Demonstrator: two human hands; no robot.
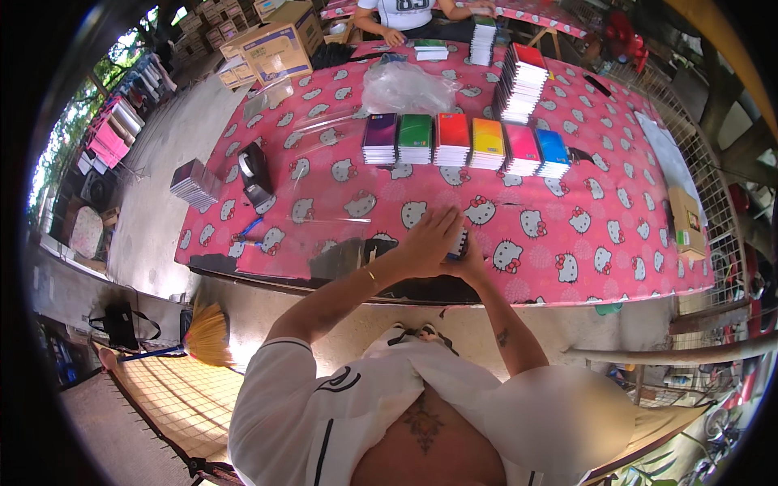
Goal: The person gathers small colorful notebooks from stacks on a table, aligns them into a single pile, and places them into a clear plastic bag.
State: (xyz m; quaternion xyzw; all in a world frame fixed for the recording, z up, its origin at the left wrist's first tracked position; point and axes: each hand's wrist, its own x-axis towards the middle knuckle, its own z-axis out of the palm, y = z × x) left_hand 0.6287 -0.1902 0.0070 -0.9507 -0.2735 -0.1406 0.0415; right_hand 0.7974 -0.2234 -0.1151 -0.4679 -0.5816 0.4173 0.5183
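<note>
I find the left hand and right hand holding a mostly hidden notebook stack between them; judged light, stiff, prone to sliding: grip opposite edges.

Dark number on the far white shirt, blurred print on cardboard box
</note>
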